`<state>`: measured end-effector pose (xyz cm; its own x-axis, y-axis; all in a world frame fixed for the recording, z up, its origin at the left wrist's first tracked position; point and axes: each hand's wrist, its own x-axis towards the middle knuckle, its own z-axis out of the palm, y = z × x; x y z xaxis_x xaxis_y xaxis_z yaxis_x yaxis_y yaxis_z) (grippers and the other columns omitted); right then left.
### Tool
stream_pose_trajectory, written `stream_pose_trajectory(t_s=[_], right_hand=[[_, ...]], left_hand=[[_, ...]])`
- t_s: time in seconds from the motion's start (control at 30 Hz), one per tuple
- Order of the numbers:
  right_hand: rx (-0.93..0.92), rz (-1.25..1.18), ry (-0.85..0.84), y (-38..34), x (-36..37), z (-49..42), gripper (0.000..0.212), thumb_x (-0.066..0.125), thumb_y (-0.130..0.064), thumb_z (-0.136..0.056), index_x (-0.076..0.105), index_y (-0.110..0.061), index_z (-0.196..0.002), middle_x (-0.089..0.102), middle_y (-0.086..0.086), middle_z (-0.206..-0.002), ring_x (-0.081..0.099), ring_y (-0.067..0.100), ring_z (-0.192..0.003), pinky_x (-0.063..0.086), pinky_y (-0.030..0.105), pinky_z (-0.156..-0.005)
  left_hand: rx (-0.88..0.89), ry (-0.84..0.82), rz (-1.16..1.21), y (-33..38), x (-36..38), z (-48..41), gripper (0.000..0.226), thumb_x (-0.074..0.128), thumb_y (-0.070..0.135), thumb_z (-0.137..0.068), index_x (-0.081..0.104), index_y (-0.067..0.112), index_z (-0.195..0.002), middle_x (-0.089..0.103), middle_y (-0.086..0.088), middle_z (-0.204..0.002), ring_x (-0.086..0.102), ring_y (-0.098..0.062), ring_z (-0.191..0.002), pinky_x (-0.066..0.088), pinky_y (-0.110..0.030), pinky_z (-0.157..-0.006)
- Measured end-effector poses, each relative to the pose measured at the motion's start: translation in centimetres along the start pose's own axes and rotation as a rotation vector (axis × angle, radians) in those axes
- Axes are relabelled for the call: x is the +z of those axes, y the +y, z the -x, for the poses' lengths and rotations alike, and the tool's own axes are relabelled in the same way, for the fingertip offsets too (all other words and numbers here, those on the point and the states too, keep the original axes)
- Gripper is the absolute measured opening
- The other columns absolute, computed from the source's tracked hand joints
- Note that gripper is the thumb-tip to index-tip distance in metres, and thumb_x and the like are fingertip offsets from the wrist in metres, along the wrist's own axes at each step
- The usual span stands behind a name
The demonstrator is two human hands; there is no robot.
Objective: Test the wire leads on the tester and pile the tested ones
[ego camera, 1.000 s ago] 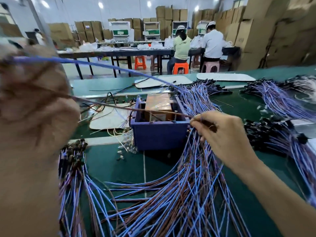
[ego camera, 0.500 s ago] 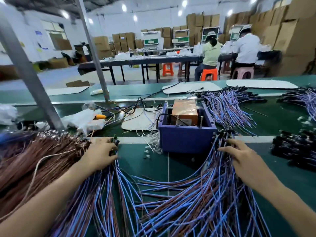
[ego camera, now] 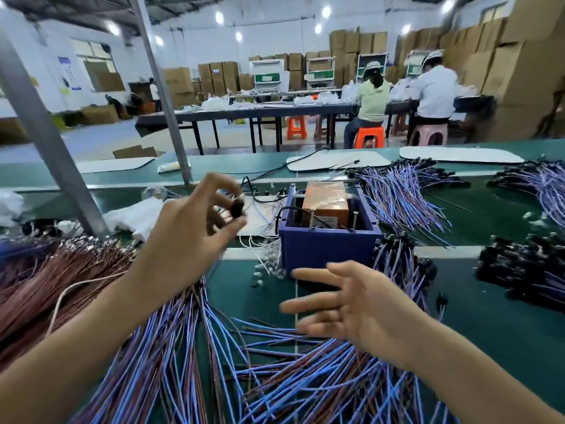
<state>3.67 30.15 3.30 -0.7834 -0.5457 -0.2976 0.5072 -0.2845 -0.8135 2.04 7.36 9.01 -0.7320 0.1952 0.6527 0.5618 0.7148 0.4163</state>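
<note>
Head view: left hand [ego camera: 195, 231] pinches 1 black connector [ego camera: 237, 208] near the tester [ego camera: 327, 247], right hand [ego camera: 363, 304] spread empty; most wire leads [ego camera: 290, 381] seemingly await testing.

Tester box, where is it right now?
Head view: the tester box sits just right of centre, beyond the right hand, right of the left hand pinching a black connector.

A green work belt [ego camera: 504, 332] carries flat white pads [ego camera: 458, 154], two slanted grey metal posts [ego camera: 46, 142] rise at its left, and beyond it a person in green [ego camera: 373, 99] on an orange stool [ego camera: 368, 137] and a person in white [ego camera: 434, 90] on a pink stool [ego camera: 428, 134] sit at a long dark table [ego camera: 260, 113] before stacked cardboard boxes [ego camera: 526, 71].
</note>
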Motion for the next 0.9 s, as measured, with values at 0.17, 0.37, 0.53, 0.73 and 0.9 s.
stream_pose_trajectory(t_s=[0.17,0.37,0.53,0.73,0.9], right_hand=[[-0.025,-0.185,-0.065,-2.3,4.3,-1.6,0.045,0.045,-0.036,-0.097,0.069,0.001,-0.09,0.07,0.017,-0.078,0.065,0.024,-0.064,0.054,0.026,-0.046],[-0.337,-0.128,0.306,-4.7,1.8,-1.9,0.022,0.049,-0.019,-0.098,0.059,0.0,-0.104,0.069,0.006,-0.065,0.033,0.005,-0.033,0.023,0.015,-0.03],[-0.517,-0.045,0.439,-3.6,-0.5,-2.0,0.037,0.047,-0.038,-0.097,0.07,-0.008,-0.097,0.046,-0.003,-0.048,0.019,0.007,-0.037,0.014,0.019,-0.037],[-0.586,0.092,0.401,-1.7,-1.2,-3.1,0.036,0.044,-0.028,-0.101,0.072,-0.006,-0.096,0.042,0.001,-0.049,0.021,0.01,-0.038,0.016,0.02,-0.037],[-0.497,0.264,0.394,-0.5,-2.1,-3.9,0.039,0.047,-0.028,-0.1,0.074,-0.004,-0.086,0.043,0.003,-0.05,0.024,0.01,-0.038,0.022,0.017,-0.036]], left_hand=[[0.458,-0.273,0.134,6.9,1.5,3.2,0.033,0.069,0.021,-0.081,0.051,0.025,-0.108,0.061,0.017,-0.099,0.054,0.021,-0.084,0.045,-0.001,-0.073],[0.522,-0.787,0.133,5.8,5.6,8.8,0.042,0.03,0.014,-0.104,0.069,0.026,-0.11,0.067,0.01,-0.109,0.053,0.005,-0.107,0.031,-0.004,-0.098],[0.654,-0.558,0.071,3.4,5.9,7.5,0.031,0.052,0.027,-0.097,0.063,0.014,-0.123,0.057,-0.001,-0.129,0.055,-0.01,-0.105,0.043,-0.02,-0.096],[-0.14,-0.016,0.337,3.6,8.0,-1.6,0.032,0.048,0.029,-0.099,0.061,0.017,-0.126,0.07,0.007,-0.104,0.063,-0.003,-0.095,0.048,-0.021,-0.086],[-0.522,-0.074,0.888,3.5,11.6,-6.3,0.028,0.042,0.014,-0.101,0.06,0.001,-0.119,0.07,0.0,-0.089,0.068,-0.006,-0.073,0.055,-0.018,-0.064]])
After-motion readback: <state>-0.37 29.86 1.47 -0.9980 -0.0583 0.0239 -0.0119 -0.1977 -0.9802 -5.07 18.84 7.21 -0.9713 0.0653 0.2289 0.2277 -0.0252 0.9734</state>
